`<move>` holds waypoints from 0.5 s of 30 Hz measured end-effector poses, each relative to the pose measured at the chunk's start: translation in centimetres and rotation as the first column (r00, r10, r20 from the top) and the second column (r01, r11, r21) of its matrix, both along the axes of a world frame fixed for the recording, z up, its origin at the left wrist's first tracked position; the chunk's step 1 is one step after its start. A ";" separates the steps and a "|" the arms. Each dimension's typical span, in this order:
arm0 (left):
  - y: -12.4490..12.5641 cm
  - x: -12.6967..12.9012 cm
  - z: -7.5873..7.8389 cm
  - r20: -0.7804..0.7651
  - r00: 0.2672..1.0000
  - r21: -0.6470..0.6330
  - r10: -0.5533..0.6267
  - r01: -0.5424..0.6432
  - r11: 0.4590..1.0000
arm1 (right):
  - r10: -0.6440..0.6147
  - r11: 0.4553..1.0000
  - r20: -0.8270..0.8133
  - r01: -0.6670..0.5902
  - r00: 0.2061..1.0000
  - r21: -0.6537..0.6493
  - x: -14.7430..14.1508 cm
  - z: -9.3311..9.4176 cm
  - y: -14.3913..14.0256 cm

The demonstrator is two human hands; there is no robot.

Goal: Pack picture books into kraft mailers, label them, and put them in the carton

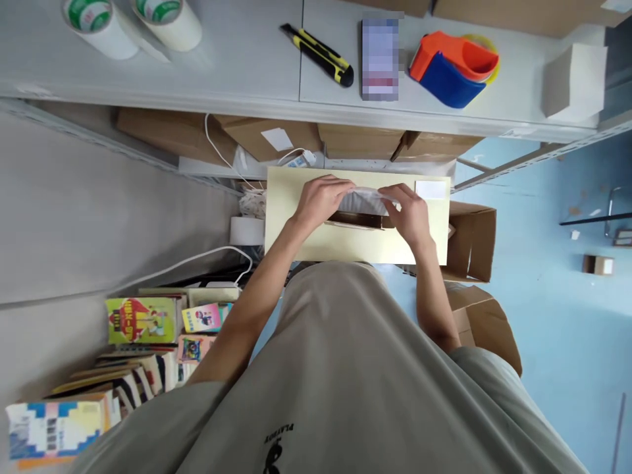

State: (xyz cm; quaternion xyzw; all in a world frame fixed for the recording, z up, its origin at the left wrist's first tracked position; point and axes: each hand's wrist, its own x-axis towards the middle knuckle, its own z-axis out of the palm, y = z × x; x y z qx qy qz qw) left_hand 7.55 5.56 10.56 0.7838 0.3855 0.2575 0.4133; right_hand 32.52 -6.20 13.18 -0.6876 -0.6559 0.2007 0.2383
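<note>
A pale yellow flat box [316, 247] lies below the table edge, in front of my body. My left hand [320, 199] and my right hand [411, 212] both grip a clear plastic-wrapped item [363, 201] over a dark slot in the box's top. A white label [430, 189] sits on the box's far right corner. Both hands' fingers are curled onto the wrapped item from either end.
On the grey table [247, 59] lie two tape rolls [131, 23], a yellow-black utility knife [318, 54], an orange-blue tape dispenser [451, 66] and a small white box [575, 79]. Cardboard boxes [474, 240] stand underneath and at right. Stacked books [143, 329] lie at left.
</note>
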 end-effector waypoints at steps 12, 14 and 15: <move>-4.0 0.3 -8.0 -0.278 0.952 -0.024 0.128 -0.141 0.990 | 0.199 0.956 0.063 -0.180 0.978 -0.231 0.4 -9.7 0.8; -4.1 0.6 -8.8 -0.321 0.941 -0.037 0.110 -0.128 0.991 | 0.235 0.946 0.068 -0.213 0.970 -0.244 0.5 -10.6 1.2; -4.2 0.7 -9.2 -0.337 0.936 -0.042 0.104 -0.125 0.991 | 0.248 0.944 0.073 -0.224 0.966 -0.243 0.5 -11.0 1.4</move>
